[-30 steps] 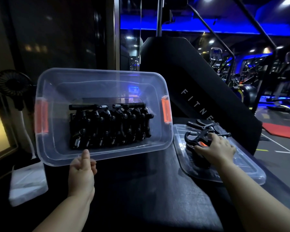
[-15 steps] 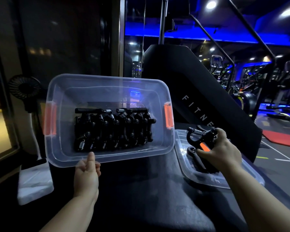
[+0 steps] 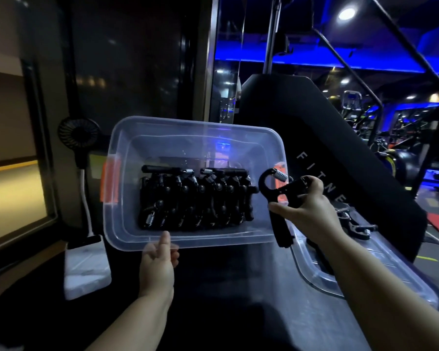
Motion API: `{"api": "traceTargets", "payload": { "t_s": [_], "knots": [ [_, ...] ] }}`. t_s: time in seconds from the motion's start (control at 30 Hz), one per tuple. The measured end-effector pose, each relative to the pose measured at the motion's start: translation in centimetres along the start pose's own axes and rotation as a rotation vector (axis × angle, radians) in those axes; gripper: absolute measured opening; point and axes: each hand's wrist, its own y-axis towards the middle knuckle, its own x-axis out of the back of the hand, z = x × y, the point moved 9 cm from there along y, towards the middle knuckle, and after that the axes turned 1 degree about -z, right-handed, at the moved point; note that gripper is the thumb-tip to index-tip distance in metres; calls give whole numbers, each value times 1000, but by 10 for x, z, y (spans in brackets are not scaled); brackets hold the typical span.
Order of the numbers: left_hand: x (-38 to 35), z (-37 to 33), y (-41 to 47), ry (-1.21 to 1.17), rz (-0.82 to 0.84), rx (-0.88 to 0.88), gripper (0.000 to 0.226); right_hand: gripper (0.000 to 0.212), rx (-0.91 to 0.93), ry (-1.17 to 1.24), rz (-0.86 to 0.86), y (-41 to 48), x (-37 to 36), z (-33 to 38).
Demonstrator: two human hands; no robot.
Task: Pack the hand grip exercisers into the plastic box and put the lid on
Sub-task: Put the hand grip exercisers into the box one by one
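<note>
Dim overall; blue strip glow (image 3: 314, 65) and ceiling spot (image 3: 347, 13) upper right; soft focus, wide-angle bending at edges.

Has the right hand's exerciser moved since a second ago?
Yes: the right hand lifted the exerciser off the lid and carried it left to the plastic box's right end.
</note>
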Motion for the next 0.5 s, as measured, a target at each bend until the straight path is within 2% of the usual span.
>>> {"api": "traceTargets", "payload": {
  "t_s": [0.07,0.17,0.23,0.3,0.5],
  "knots": [
    [1,1,0,-21,-1,10,23,76,-22,10,31,7,-14,11],
    [3,0,-1,-46,-13,19,18,44,-28,165,58,19,-34,27],
    [4,0,-1,-46,-25,18,16,27,32,133,46,27,-42,41],
    [3,-1,-2,-48,-27,20,16,22,71,53,29,31,-48,52],
    [5,4,3,-64,9,42,20,25,224,-174,34,36,-62,93]
  ]
}}
